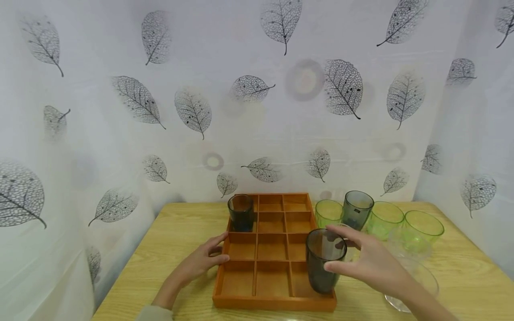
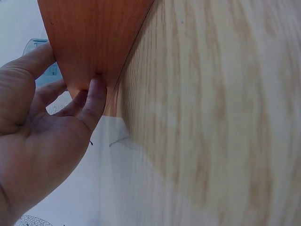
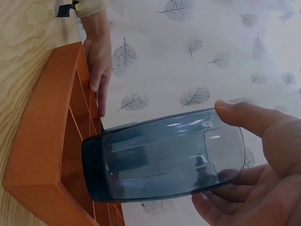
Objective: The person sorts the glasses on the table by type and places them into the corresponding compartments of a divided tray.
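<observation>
My right hand [image 1: 373, 263] pinches a smoky grey drinking glass [image 1: 326, 263] near its rim, thumb on one side and fingers on the other. The glass leans slightly, its dark base over the front right compartment of a brown wooden divided box [image 1: 273, 304]. In the right wrist view the base of the glass [image 3: 155, 160] is at the box opening; whether it touches the bottom is hidden. My left hand [image 1: 198, 263] rests its fingers against the box's left outer wall [image 2: 94, 37]. Another smoky glass [image 1: 241, 214] stands upright in the box's left column, toward the back.
Right of the box stand green glasses [image 1: 385, 218], another smoky glass [image 1: 357, 209] and clear glassware [image 1: 417, 276], partly hidden behind my right hand and forearm. A leaf-patterned curtain [image 1: 249, 133] hangs behind the wooden table [image 1: 172, 227].
</observation>
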The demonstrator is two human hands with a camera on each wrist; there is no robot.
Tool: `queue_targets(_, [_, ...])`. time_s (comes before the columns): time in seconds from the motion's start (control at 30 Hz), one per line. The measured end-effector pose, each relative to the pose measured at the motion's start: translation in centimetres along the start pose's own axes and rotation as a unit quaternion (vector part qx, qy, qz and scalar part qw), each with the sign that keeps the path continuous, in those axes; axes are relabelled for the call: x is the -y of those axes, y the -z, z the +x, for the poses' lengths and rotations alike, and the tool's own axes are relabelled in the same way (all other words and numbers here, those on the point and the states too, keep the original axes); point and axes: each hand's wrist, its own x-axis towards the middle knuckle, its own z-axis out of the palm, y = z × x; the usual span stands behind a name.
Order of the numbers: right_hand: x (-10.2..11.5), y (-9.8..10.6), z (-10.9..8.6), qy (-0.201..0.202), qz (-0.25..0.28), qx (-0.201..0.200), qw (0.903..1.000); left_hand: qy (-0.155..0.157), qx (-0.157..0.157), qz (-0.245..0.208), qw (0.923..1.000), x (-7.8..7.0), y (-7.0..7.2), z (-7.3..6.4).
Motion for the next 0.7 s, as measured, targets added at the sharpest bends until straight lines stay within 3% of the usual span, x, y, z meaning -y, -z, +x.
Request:
queue_targets(0.33, [1.7, -1.9, 2.8, -0.017, 0.049, 0.031, 0.9982, -0.003, -0.001, 0.01, 0.9999, 0.1, 0.0, 0.0])
queue_targets(0.7, [2.8, -3.4, 6.1, -0.039, 0.044, 0.011, 0.9982, -0.003, -0.003, 0.011, 0.9999, 0.2, 0.0, 0.0])
